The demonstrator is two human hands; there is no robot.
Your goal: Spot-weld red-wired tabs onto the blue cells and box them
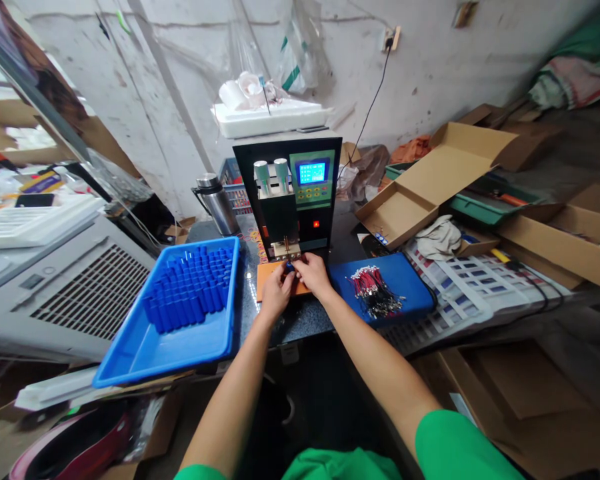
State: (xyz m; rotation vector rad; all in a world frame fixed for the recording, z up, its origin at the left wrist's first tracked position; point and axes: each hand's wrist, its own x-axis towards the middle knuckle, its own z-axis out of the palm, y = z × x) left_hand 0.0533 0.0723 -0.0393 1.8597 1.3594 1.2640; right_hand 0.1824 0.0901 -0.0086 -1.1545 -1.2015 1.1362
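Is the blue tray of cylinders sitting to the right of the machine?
No, the blue tray holding the blue cylinders lies left of the machine.

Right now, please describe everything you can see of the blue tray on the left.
The blue tray is a shallow rectangular bin, apparently plastic, with a raised rim. It sits left of the hands, slightly overhanging the dark worktop. Blue cylinders stand packed in its far half; the near half is bare. Neither hand touches it.

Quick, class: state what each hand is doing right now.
Left hand: closed on a small blue cell under the welder.
Right hand: fingers pinched at the same cell; grip unclear.
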